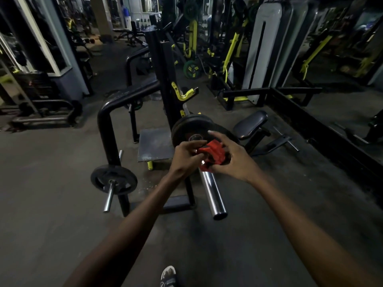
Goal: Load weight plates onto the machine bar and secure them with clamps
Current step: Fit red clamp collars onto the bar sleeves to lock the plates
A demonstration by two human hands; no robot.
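A red clamp (213,155) sits around the chrome bar sleeve (213,195), just in front of two black weight plates (190,127) loaded on that bar. My left hand (184,157) pinches the clamp's left side with fingertips. My right hand (232,158) wraps around its right side, fingers curled over the top. The bar's free end points toward me, bare and shiny. A smaller black plate (114,179) hangs on a thin storage peg at the lower left of the machine frame (107,129).
A black padded seat (250,124) stands right of the plates. A grey foot plate (155,145) lies behind the bar. Black and yellow machines fill the back. A low black frame rail (323,129) runs along the right. My shoe (169,276) shows at the bottom edge.
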